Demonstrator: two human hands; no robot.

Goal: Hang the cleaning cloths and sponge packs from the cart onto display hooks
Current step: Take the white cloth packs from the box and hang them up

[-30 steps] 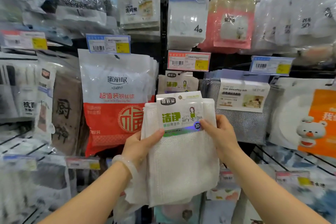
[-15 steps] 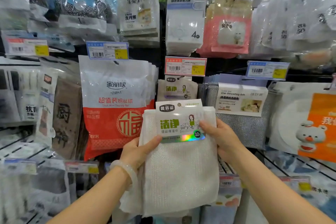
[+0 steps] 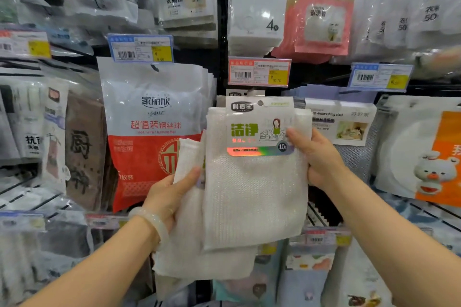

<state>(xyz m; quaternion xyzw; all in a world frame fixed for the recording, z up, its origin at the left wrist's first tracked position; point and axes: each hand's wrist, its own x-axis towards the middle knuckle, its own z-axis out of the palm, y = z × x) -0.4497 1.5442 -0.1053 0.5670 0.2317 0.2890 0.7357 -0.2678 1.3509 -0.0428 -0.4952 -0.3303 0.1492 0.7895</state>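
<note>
Two white cleaning-cloth packs are held up in front of the display. The front pack (image 3: pixel 254 189) has a white header card with green characters and a hang hole at its top; my right hand (image 3: pixel 316 157) pinches its right edge, thumb on the card. Its header overlaps the same kind of pack hanging (image 3: pixel 237 94) under the red price tag (image 3: pixel 259 71); the hook itself is hidden. My left hand (image 3: pixel 169 194) grips a second cloth pack (image 3: pixel 197 252), lower and to the left, partly behind the first.
A red-and-white steel-wool bag (image 3: pixel 152 132) hangs just left. Grey dishwashing cloths (image 3: pixel 346 132) hang to the right, an orange bear pack (image 3: pixel 424 157) beyond. Sponge packs (image 3: pixel 257 7) fill the row above. Wire hooks and more packs sit below.
The two packs have come apart: my right hand has lifted the front pack up toward the hanging ones, while my left hand keeps the other pack lower and to the left.
</note>
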